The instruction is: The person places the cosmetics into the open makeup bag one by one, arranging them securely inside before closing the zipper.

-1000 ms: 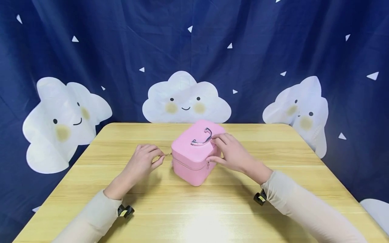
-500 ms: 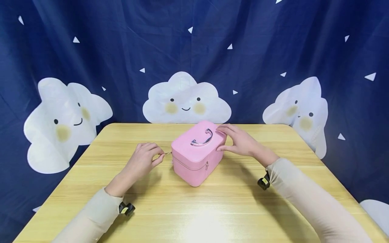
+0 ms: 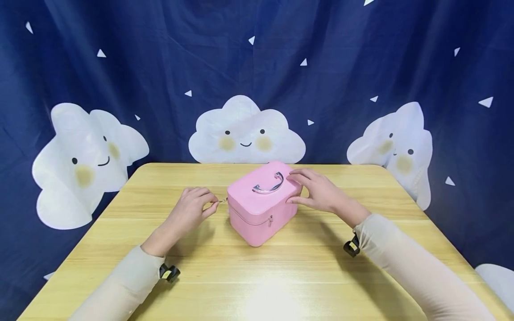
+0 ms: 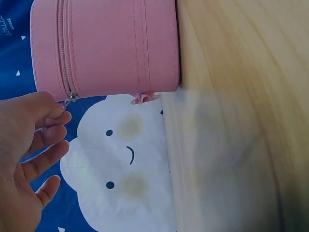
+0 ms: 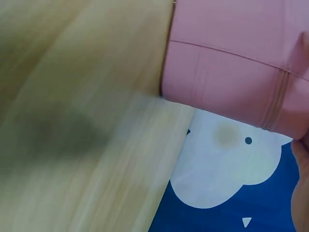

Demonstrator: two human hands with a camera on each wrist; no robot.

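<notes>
A pink box-shaped cosmetic case (image 3: 257,196) stands on the wooden table with its lid down. On the lid is a silver carrying handle (image 3: 270,187). My left hand (image 3: 188,211) pinches a small metal zipper pull (image 4: 68,100) between thumb and index finger, just off the case's left corner; its other fingers are loosely bent. The zipper (image 4: 63,53) runs shut along the side in the left wrist view. At the case's right end, my right hand (image 3: 319,191) grips the body, fingers over the lid edge and thumb against the near side. A second zipper pull (image 3: 271,220) hangs on the near side.
The light wooden table (image 3: 241,276) extends around the case on all sides. Behind it hangs a dark blue curtain (image 3: 225,58) with smiling white clouds. Each wrist carries a small black camera, such as the left wrist camera (image 3: 169,273).
My right hand has shifted from beside the handle and near zipper pull to the case's right end. The case has turned slightly. My left hand keeps its pinch, almost in place.
</notes>
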